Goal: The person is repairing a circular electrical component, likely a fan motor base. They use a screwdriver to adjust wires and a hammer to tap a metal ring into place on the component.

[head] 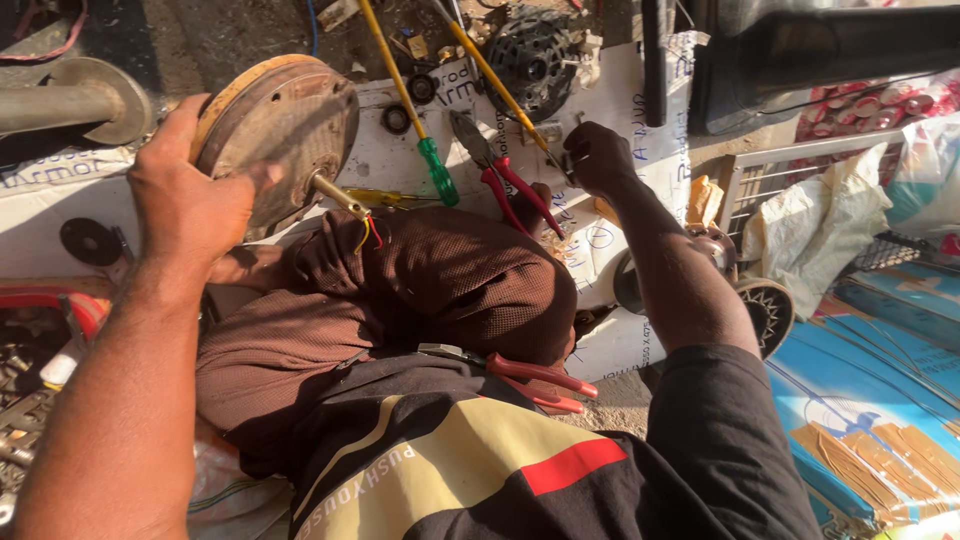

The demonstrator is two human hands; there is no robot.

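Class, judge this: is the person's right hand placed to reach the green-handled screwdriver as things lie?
Probably yes. The right hand lies close beside the green-handled screwdriver, with only the red-handled pliers flat between them.

**One head camera, looking steeply down**

I have a single view to work from, worn on the person's head; it tilts sharply downward over the chest and lap, facing forward across the knees to the ground beyond; it sits close, so the torso fills the lower frame and both forearms enter from the bottom corners; the left hand [190, 195] and right hand [597, 155] land in the upper half; the far edge reaches only the cluttered white board [400, 155]; no second view overlaps it.
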